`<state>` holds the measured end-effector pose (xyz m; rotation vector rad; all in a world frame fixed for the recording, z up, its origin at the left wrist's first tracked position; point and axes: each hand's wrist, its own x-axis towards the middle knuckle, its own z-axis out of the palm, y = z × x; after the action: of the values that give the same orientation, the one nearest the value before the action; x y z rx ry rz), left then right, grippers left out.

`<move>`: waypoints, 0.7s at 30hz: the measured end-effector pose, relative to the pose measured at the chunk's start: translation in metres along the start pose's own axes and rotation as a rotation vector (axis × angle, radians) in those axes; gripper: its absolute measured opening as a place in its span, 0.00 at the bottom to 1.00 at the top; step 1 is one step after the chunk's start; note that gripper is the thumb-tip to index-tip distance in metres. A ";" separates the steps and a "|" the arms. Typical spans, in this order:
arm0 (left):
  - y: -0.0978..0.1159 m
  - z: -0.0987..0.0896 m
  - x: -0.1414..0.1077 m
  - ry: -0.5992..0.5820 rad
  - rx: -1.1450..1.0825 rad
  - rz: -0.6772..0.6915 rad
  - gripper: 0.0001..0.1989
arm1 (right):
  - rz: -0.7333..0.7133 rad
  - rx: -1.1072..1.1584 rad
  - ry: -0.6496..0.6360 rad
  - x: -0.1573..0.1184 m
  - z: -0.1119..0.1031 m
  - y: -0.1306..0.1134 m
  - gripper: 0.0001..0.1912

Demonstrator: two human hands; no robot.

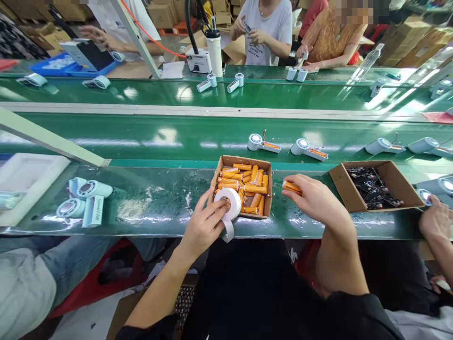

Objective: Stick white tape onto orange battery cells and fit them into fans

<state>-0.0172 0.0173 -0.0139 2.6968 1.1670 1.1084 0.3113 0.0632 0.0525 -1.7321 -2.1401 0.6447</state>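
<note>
My left hand (205,222) grips a roll of white tape (231,200), with a loose end of tape hanging below it. The roll covers the front left corner of a cardboard box (271,189) full of orange cylindrical batteries (244,177). To the right of that box, my right hand (314,196) pinches an orange battery (292,187) between thumb and fingers, just above the green work surface. Part of this battery is hidden by the fingers.
A cardboard box (385,184) of small black parts stands right. Light blue handheld fans (92,191) lie left; opened fans (300,146) sit on the green conveyor (159,134). A co-worker's hand (437,219) is far right. A slanted metal post (53,137) crosses the left.
</note>
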 end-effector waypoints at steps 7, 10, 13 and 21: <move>0.010 0.003 0.009 -0.050 -0.011 0.072 0.19 | -0.071 0.883 -0.106 -0.001 0.032 0.000 0.23; 0.014 0.000 0.010 -0.125 -0.013 0.110 0.19 | -0.261 0.675 0.066 -0.004 0.037 -0.005 0.16; 0.020 -0.006 0.014 -0.155 -0.014 0.143 0.17 | -0.454 0.324 0.425 -0.009 0.036 -0.006 0.14; 0.033 -0.016 0.025 -0.124 -0.077 0.182 0.16 | -0.808 0.256 0.666 -0.027 0.049 -0.003 0.29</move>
<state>0.0060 0.0047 0.0219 2.8104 0.8578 0.9649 0.2893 0.0292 0.0134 -0.6772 -1.9022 0.0774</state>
